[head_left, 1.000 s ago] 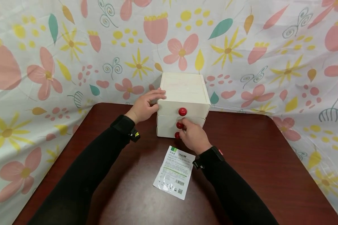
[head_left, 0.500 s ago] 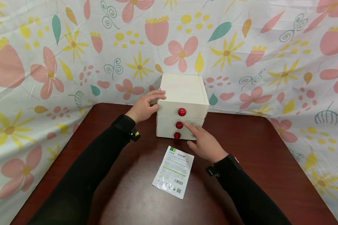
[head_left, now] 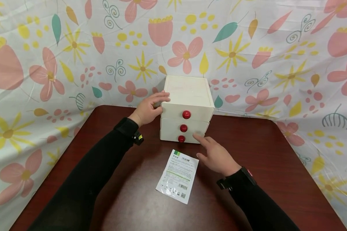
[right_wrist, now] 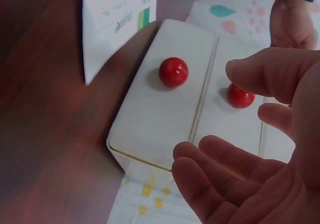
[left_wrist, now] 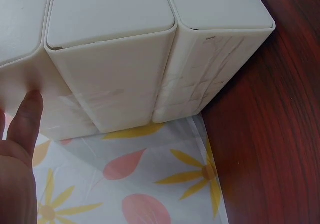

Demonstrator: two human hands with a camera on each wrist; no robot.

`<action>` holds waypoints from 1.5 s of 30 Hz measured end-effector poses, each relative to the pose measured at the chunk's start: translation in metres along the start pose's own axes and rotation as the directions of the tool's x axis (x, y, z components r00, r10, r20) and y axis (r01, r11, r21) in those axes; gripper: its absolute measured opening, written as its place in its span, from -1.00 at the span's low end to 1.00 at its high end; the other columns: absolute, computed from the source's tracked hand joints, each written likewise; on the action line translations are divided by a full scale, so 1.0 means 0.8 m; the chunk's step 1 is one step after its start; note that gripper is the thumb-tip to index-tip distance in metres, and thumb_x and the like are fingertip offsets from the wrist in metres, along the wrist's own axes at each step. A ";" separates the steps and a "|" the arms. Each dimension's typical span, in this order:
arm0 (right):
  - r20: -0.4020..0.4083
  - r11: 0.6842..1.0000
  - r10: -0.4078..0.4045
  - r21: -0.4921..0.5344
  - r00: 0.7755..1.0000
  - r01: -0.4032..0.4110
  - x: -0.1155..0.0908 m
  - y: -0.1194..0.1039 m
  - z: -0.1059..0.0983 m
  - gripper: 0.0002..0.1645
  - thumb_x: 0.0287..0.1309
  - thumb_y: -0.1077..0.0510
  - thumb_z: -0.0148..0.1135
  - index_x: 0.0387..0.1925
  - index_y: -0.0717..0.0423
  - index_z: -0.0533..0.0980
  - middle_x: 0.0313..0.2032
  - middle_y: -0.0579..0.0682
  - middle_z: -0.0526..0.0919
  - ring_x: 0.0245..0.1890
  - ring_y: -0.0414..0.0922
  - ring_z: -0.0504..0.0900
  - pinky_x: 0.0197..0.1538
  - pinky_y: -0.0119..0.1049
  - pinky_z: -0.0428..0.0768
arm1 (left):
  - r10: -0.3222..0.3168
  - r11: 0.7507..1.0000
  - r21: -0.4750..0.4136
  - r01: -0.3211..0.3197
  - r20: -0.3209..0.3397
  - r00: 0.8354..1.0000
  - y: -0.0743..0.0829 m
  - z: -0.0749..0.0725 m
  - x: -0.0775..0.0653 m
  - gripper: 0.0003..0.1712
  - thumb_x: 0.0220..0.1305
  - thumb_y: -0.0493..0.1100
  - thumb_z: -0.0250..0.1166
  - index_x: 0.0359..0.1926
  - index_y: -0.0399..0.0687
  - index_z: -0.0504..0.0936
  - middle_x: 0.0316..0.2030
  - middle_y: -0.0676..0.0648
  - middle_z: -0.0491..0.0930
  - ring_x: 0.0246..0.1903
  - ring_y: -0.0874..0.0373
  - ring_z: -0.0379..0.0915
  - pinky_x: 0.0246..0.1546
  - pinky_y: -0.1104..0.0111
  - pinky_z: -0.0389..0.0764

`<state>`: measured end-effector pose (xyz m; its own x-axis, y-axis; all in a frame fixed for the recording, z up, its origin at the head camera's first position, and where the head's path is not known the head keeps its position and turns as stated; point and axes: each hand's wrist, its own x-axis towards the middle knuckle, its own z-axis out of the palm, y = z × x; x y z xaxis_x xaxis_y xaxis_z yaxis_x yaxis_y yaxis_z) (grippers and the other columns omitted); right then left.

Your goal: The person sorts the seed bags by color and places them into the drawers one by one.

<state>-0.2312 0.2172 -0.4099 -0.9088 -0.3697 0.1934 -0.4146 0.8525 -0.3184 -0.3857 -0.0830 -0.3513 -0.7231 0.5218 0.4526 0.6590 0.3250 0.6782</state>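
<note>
A white drawer box [head_left: 188, 91] stands at the back of the table, its three drawers stacked and each fitted with a round red knob [head_left: 186, 114]. All the drawer fronts look closed. My left hand [head_left: 148, 108] rests against the box's upper left edge; in the left wrist view a fingertip [left_wrist: 33, 100] touches its side wall. Just in front of the lower right of the box, my right hand [head_left: 217, 155] is held with fingers loosely extended and nothing in them. In the right wrist view its thumb overlaps the middle knob [right_wrist: 241, 96].
A white printed packet [head_left: 177, 176] with a green corner lies flat on the dark red-brown table [head_left: 127, 199], in front of the box. Behind the box hangs a flower-patterned cloth [head_left: 188, 29], which also runs along both sides.
My right hand has let go of the middle knob and drawn back toward the right and front. The middle drawer front has not visibly moved. My left hand stays in place.
</note>
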 end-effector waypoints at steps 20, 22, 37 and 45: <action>0.056 1.000 -0.005 -0.004 0.998 0.005 0.008 0.013 0.043 -0.16 0.19 0.14 0.36 0.47 0.03 0.28 0.16 0.16 0.48 0.02 0.00 0.54 0.02 -0.04 0.59 | 0.000 1.000 -0.011 0.000 -0.012 1.000 0.000 0.002 -0.002 -0.51 0.34 -0.33 0.06 0.23 -0.04 0.61 0.36 0.17 0.35 0.41 0.44 -0.04 -0.08 0.34 0.44; 0.060 1.000 -0.001 -0.002 0.998 0.001 0.010 0.014 0.045 -0.16 0.19 0.13 0.36 0.47 0.03 0.27 0.19 0.18 0.47 0.07 0.02 0.54 0.05 -0.02 0.57 | 0.009 1.000 -0.006 -0.009 -0.013 1.000 -0.001 0.003 -0.001 -0.51 0.34 -0.33 0.05 0.24 -0.05 0.61 0.36 0.16 0.35 0.42 0.42 -0.03 -0.01 0.29 0.46; 0.102 1.000 0.015 0.002 0.995 -0.015 0.027 0.011 0.055 -0.14 0.23 0.10 0.32 0.50 0.05 0.21 0.30 0.22 0.41 0.24 0.11 0.45 0.16 0.01 0.50 | 0.029 1.000 0.010 -0.029 -0.027 0.999 -0.002 0.003 -0.002 -0.51 0.34 -0.32 0.06 0.24 0.00 0.61 0.36 0.17 0.35 0.41 0.43 -0.03 0.21 0.37 0.36; 0.104 1.000 -0.025 0.013 0.994 0.024 0.044 0.008 0.057 -0.16 0.24 0.11 0.32 0.49 0.08 0.22 0.30 0.17 0.41 0.23 0.07 0.45 0.18 -0.01 0.49 | 0.029 1.000 0.007 -0.028 -0.028 0.999 -0.003 0.004 -0.002 -0.51 0.34 -0.33 0.05 0.22 -0.02 0.62 0.35 0.17 0.36 0.41 0.44 -0.02 0.23 0.36 0.34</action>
<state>-0.2676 0.1929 -0.4475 -0.8982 -0.4271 0.1040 -0.4365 0.8388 -0.3255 -0.3856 -0.0820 -0.3549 -0.7095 0.5083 0.4880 0.6807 0.3153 0.6612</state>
